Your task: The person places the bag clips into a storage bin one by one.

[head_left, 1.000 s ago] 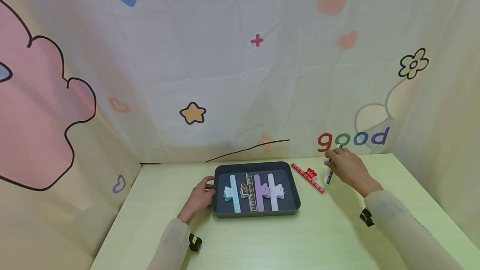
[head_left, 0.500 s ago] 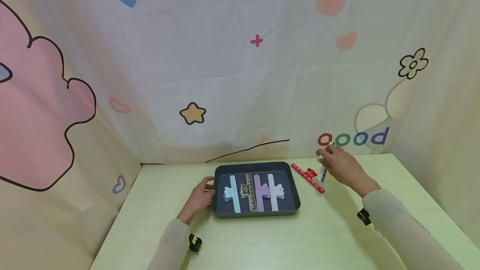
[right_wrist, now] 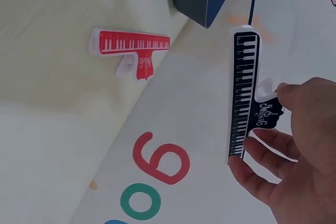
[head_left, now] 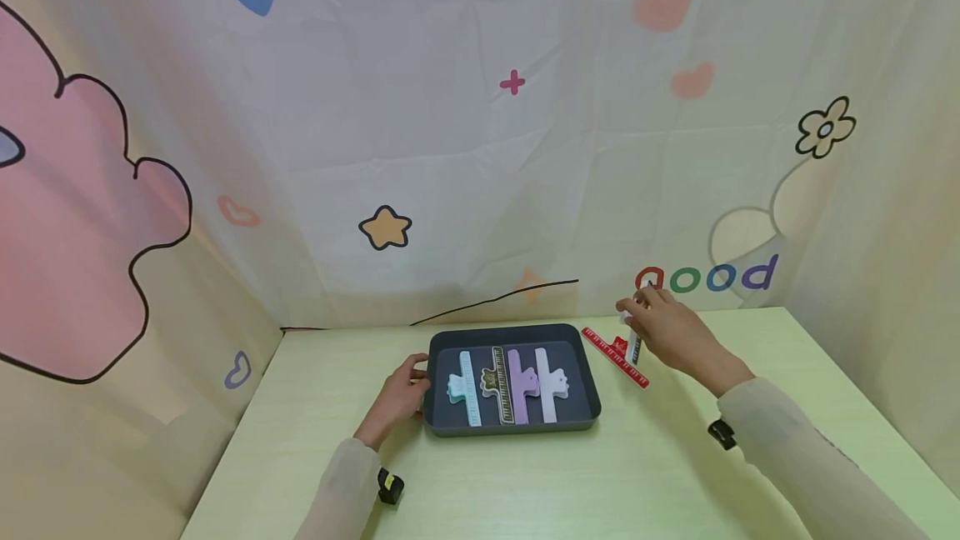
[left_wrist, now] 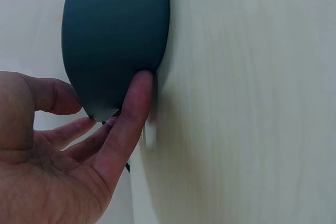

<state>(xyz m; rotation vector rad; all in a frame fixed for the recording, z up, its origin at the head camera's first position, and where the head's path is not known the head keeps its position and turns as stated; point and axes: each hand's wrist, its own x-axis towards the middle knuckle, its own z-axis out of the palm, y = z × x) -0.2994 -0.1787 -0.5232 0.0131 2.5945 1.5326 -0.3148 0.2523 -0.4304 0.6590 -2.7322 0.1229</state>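
My right hand [head_left: 671,327] pinches a black-and-white music clip with a piano-key pattern [right_wrist: 244,93] by its handle part, above the table at the right. In the right wrist view the thumb and fingertips are on it. A red piano-key clip [head_left: 615,357] lies on the table just beyond, partly overlapped by the held one in the head view. My left hand [head_left: 401,394] grips the left end of a dark grey tray [head_left: 512,430], thumb and fingers on its wall. Inside the tray lie a teal clip [head_left: 470,390], a black-and-gold clip [head_left: 502,382], a purple clip [head_left: 517,390] and a white clip [head_left: 547,382], side by side.
The pale wooden table [head_left: 525,490] ends at a printed cloth backdrop [head_left: 450,148] along the back and sides. The tray's right rim is close to the red clip.
My right hand has moved left with the black-and-white clip, which now overlaps the red clip in the head view. The left hand and tray stay put.
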